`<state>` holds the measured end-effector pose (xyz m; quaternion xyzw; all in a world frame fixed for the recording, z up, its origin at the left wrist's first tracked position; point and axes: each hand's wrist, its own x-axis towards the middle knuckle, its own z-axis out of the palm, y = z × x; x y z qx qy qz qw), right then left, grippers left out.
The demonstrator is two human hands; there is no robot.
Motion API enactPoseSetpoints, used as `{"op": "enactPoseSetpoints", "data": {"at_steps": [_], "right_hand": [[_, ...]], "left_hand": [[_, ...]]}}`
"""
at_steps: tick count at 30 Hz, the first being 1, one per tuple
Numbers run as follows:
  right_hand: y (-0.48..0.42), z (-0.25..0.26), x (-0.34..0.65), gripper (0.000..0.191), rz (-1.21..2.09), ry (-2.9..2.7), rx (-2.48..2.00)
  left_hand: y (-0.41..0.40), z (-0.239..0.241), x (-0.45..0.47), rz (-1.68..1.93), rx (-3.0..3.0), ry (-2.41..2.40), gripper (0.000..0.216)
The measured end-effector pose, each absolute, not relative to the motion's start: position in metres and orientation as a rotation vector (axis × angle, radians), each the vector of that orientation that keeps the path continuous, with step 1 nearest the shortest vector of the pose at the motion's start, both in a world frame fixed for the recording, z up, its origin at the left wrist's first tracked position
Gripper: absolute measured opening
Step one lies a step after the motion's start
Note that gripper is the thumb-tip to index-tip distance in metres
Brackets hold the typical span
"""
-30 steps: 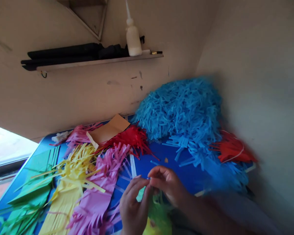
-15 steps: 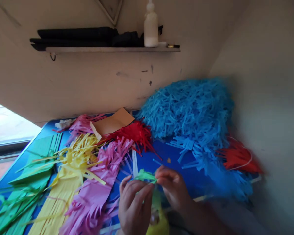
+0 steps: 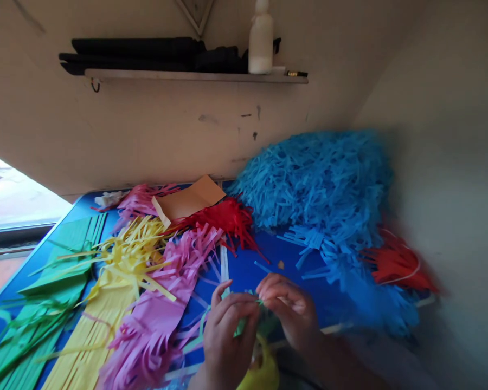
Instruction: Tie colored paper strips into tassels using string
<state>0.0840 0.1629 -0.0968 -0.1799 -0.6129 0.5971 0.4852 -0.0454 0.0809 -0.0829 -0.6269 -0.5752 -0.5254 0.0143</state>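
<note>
At six o'clock, green paper (image 3: pixel 239 327) was pinched between nearly closed fingertips of left hand (image 3: pixel 230 338) and right hand (image 3: pixel 295 311); it had been lowered, handling judged unfinished.

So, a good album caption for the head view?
Left hand and right hand pinching thin green paper beside fringed pink paper on a blue table.

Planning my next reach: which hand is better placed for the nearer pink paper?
Probably the left hand: it is closer to the nearer pink paper than the right hand. Both appear to pinch green paper.
</note>
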Motion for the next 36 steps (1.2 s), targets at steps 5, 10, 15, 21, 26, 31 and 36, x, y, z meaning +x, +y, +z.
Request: {"op": "enactPoseSetpoints", "data": {"at_steps": [5, 10, 15, 21, 26, 31, 36], "right_hand": [[0.158, -0.088, 0.081, 0.007, 1.37, -1.546, -0.371], [0.208, -0.099, 0.083, 0.01, 1.096, -1.878, -0.541], [0.307, -0.134, 0.081, 0.017, 0.544, -2.431, -1.124], [0.344, -0.15, 0.075, 0.02, 0.506, -2.599, -1.051], [0.307, -0.127, 0.08, 0.015, 0.583, -2.534, -1.002], [0.241, -0.13, 0.084, 0.01, 1.04, -2.22, -0.795], [0.265, -0.162, 0.086, 0.011, 0.94, -2.018, -1.048]], "left_hand": [[0.079, -0.087, -0.046, -1.88, -1.845, -2.0, 0.006], [0.078, -0.09, -0.065, -2.112, -1.817, -2.299, 0.012], [0.082, -0.08, -0.076, -3.076, -1.042, -2.686, 0.035], [0.089, -0.085, -0.064, -3.182, -0.846, -2.873, 0.055], [0.089, -0.102, -0.064, -2.732, -1.215, -2.987, 0.052], [0.097, -0.109, -0.065, -2.108, -1.667, -2.877, 0.039], [0.111, -0.115, -0.063, -1.725, -1.802, -2.738, 0.033]]}}
